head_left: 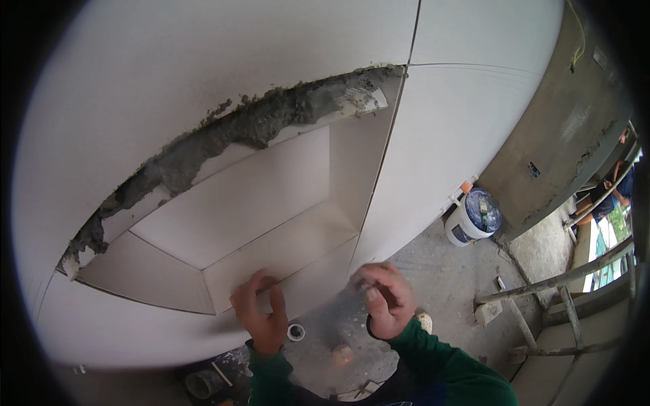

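Left grip (264, 310): fingers curved, thumb apart, a narrow gap with nothing seen in it; at the front edge of the ledge (292, 247), contact unclear

Right grip (391, 301): thumb drawn close to bent, blurred fingers; cannot tell whether something small is pinched

Niche (264, 193) lies ahead of the left grip, opening up and away from it, set in a white wall (460, 122)

Progress, as judged: back, both ends and ledge look faced with pale panels; farther up from both grips, rough grey mortar (267, 122) shows along the top edge, so covering and cleaning there seem left

Beyond the right grip, to its right: white bucket (466, 227). Between and below the grips: small cup (296, 332) on the floor
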Motion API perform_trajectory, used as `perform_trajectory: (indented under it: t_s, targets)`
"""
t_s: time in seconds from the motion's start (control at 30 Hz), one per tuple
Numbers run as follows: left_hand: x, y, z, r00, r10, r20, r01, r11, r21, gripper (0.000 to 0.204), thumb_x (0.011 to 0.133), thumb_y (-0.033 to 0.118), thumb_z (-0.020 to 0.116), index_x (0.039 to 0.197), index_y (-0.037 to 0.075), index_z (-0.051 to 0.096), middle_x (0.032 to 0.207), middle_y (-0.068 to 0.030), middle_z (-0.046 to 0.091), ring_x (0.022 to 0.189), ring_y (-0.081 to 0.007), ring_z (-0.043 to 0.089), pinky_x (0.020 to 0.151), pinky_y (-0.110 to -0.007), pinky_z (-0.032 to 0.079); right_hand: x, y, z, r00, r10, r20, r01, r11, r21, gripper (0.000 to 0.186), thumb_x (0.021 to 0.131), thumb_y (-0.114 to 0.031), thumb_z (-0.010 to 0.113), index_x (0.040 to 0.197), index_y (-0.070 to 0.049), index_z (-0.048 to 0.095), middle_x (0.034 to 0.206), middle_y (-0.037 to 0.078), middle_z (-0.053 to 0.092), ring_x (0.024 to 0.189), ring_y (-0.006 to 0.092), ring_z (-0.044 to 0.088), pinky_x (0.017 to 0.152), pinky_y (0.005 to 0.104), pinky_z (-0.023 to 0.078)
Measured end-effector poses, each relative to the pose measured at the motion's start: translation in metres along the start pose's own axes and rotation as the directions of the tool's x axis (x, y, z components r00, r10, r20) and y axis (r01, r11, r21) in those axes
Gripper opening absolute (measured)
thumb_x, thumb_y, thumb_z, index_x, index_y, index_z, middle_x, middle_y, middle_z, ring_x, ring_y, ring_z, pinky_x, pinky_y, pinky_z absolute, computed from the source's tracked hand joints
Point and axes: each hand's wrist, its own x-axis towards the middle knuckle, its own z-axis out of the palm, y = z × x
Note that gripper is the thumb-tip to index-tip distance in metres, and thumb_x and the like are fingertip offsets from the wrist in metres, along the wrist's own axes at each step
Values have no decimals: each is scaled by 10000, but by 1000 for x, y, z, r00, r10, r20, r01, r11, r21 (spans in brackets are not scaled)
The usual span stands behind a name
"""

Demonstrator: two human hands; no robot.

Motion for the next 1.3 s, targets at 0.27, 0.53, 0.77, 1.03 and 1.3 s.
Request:
perform_trajectory:
  t_s: [0.27,0.53,0.77,1.03,1.3]
  targets:
    - [20,55,-104,965,-245,92,262,878,-400,355,962,84,586,1288,-40,523,1005,-130,640,935,-212,630,851,-345,515,147,-54,57,970,244,18,-190,707,681,388,948,17,453,1332,76,458,1022,103,568,899,200,642,726,311,563]
    - [41,84,-145,948,-198,251,307,784,-540,396,961,155,589,1287,-57,518,1002,-177,657,862,-225,646,793,-346,536,194,-62,69,948,308,-78,-7,265,964,246,896,89,394,1121,11,457,993,126,585,885,275,645,738,460,575]
    - [69,99,-123,955,-209,211,295,756,-585,414,988,222,555,1305,-42,515,984,-150,656,765,-211,655,701,-321,514,205,-71,66,945,324,-53,33,67,997,421,858,118,369,1216,-32,532,1196,111,618,1055,236,613,891,418,508]
    - [90,117,-90,915,-320,245,401,648,-648,386,983,155,559,1309,-44,507,984,-145,635,749,-204,652,687,-306,506,190,-64,70,929,366,-46,68,-48,997,501,827,122,374,1278,-38,519,1244,90,587,1089,234,596,916,447,501]
    - [95,108,-92,925,-312,217,377,675,-634,453,995,224,531,1354,-43,460,1102,-174,598,815,-243,655,709,-319,511,157,-68,53,924,376,-73,83,-10,996,420,884,54,366,1286,16,483,1278,137,531,1128,317,599,851,456,576]
